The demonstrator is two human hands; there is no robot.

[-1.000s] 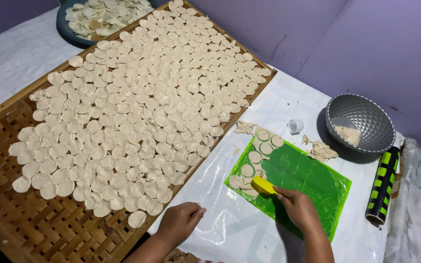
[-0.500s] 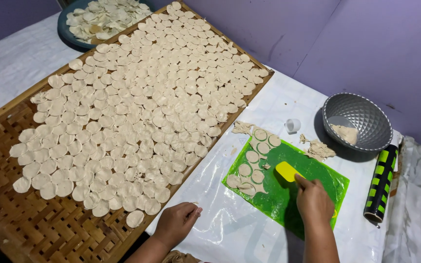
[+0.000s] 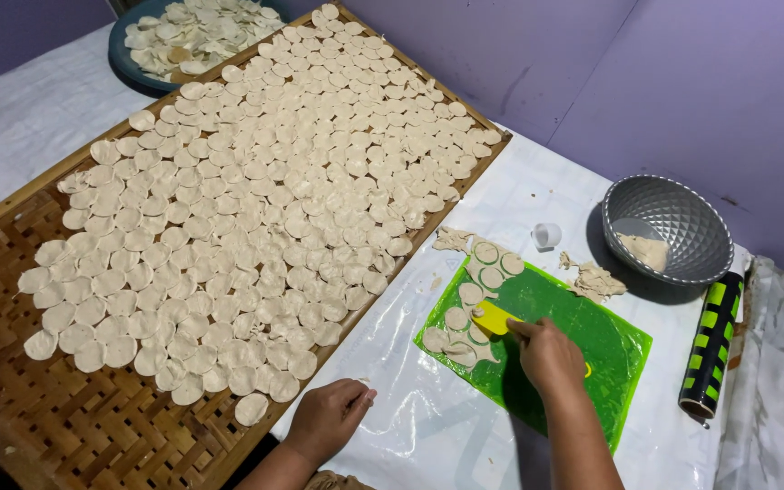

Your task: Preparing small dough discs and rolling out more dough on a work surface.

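Observation:
My right hand [image 3: 546,354] grips a yellow scraper [image 3: 494,318] and presses its edge onto a green mat [image 3: 583,336], among small round dough discs [image 3: 457,318] cut out on the mat's left side. My left hand [image 3: 330,417] rests with fingers curled on the clear plastic sheet by the front edge of a woven bamboo tray [image 3: 65,426]; it holds nothing. The tray carries several rows of thin round dough discs [image 3: 265,200] laid flat.
A grey metal bowl [image 3: 669,227] with a lump of dough stands at the right. Dough scraps [image 3: 596,281] and a small white cap [image 3: 546,236] lie near it. A black-and-green striped rolling pin [image 3: 711,340] lies along the right. A dark plate [image 3: 138,73] of discs sits at the back.
My right hand with the yellow scraper has slid left across the green mat toward the cut discs. My left hand has stayed near the tray's edge.

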